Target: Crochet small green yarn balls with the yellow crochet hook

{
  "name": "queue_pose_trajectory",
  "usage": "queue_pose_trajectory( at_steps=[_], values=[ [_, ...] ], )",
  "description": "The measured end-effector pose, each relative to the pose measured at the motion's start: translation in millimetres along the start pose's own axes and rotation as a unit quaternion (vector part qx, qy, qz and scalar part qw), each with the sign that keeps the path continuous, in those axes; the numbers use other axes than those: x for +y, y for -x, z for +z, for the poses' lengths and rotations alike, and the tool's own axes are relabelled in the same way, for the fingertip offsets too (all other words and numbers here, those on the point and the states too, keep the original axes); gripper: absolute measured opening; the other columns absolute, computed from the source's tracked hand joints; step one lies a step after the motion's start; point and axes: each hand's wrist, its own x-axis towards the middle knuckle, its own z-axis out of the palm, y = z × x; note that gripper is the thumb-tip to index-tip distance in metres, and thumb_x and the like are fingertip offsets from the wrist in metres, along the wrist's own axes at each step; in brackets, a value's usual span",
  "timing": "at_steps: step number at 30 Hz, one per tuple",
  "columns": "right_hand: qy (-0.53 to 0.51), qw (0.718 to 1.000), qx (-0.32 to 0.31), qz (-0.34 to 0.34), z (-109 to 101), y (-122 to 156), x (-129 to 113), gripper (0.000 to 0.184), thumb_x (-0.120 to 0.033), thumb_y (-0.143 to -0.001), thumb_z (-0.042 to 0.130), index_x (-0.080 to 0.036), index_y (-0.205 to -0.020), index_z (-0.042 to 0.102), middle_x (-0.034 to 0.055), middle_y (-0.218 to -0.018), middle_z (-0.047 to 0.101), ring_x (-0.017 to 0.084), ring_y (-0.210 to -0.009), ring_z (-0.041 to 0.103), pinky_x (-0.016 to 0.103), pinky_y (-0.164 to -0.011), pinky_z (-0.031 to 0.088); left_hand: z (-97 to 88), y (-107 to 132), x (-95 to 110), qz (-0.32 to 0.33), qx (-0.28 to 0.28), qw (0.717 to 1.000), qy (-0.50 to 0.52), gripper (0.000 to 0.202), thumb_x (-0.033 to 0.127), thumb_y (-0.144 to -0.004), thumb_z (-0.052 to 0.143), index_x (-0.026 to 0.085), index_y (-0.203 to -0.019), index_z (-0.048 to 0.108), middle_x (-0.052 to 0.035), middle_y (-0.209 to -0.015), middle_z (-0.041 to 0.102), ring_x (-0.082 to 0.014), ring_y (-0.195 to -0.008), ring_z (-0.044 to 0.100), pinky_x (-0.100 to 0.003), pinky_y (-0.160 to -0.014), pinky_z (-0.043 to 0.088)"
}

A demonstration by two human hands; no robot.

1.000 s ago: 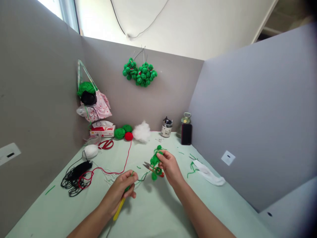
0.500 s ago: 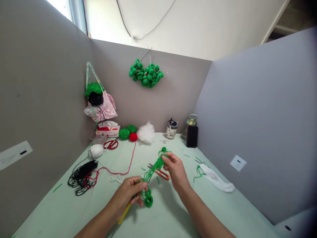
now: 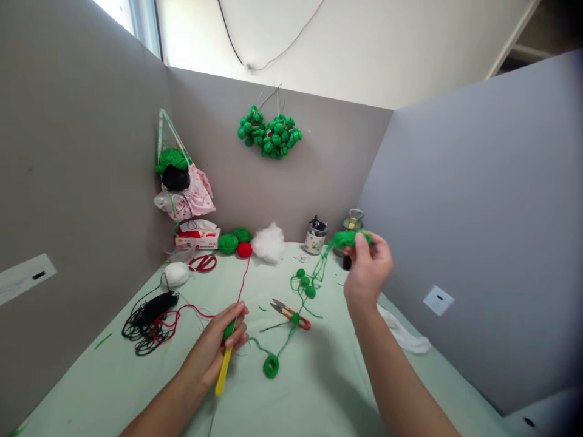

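My left hand (image 3: pixel 214 352) is closed round a crochet hook with a yellow and green handle (image 3: pixel 224 368), low over the pale green table (image 3: pixel 319 388). My right hand (image 3: pixel 368 270) is raised at the right, pinching a green crocheted piece (image 3: pixel 348 238). From that piece green yarn with small green balls (image 3: pixel 304 282) trails down to a little green ring (image 3: pixel 271 365) lying on the table. Red-handled thread snips (image 3: pixel 291 313) lie between my hands.
At the back stand a tissue box (image 3: pixel 197 239), green and red yarn balls (image 3: pixel 235 244), white stuffing (image 3: pixel 269 242), a jar (image 3: pixel 316 240) and red scissors (image 3: pixel 203 263). Black and red thread (image 3: pixel 148 318) tangles at the left. Green crocheted bunches (image 3: pixel 269 132) hang on the partition. A white cloth (image 3: pixel 403 335) lies at the right.
My right hand has lifted up and to the right with the green piece, stretching the yarn out. The green ring now lies on the table. My left hand shifted slightly left.
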Motion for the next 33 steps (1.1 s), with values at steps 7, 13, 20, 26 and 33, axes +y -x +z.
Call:
queue_pose_trajectory(
  at_steps=[7,13,20,26,33],
  values=[
    [0.203,0.87,-0.397,-0.209,26.5,78.3,-22.3,0.039,-0.007,-0.088,0.061,-0.023,-0.121,0.071,0.0111,-0.114,0.072,0.021,-0.089,0.067,0.036,-0.081,0.055,14.7,15.3,19.3,-0.008,0.044,0.991,0.126,0.035,0.013,-0.106,0.047,0.012,-0.076,0.065,0.01,-0.051,0.04,0.0,-0.035,0.035,-0.012,-0.06,0.059],
    [0.213,0.723,-0.49,-0.438,-24.1,167.4,-58.7,0.033,-0.003,-0.098,0.048,-0.015,-0.121,0.068,0.0054,-0.083,0.07,0.017,-0.071,0.061,0.029,-0.066,0.053,32.9,35.5,7.7,0.004,0.049,0.979,0.2,0.03,0.017,-0.103,0.055,0.016,-0.075,0.063,0.0076,-0.051,0.045,-0.0048,-0.05,0.053,-0.022,-0.082,0.063],
    [0.197,0.778,-0.447,-0.395,-54.2,175.9,-56.2,0.025,-0.009,-0.096,0.058,-0.019,-0.116,0.068,0.0108,-0.095,0.076,0.021,-0.082,0.068,0.033,-0.07,0.059,47.5,51.9,-24.7,-0.024,0.029,0.984,0.172,0.017,0.025,-0.095,0.07,0.018,-0.08,0.068,0.0033,-0.063,0.056,-0.0117,-0.067,0.06,-0.025,-0.081,0.058],
    [0.053,0.934,-0.337,-0.107,-76.2,173.2,-66.2,0.031,-0.021,-0.105,0.045,-0.028,-0.125,0.068,0.0063,-0.091,0.073,0.019,-0.082,0.069,0.031,-0.071,0.058,42.2,74.3,-34.5,0.018,-0.067,0.997,-0.041,0.037,0.054,-0.084,0.079,0.023,-0.104,0.077,0.0001,-0.084,0.067,-0.0177,-0.09,0.058,-0.025,-0.086,0.046],
    [-0.08,0.941,-0.296,0.14,-69.1,179.1,-62.8,0.009,-0.036,-0.088,0.079,-0.028,-0.091,0.076,0.0006,-0.081,0.07,0.016,-0.069,0.066,0.027,-0.062,0.053,36.3,76.8,-40.8,0.03,-0.1,0.989,-0.101,0.045,0.045,-0.076,0.088,0.028,-0.116,0.076,0.0009,-0.082,0.067,-0.0194,-0.085,0.059,-0.029,-0.085,0.045]
  ],
)
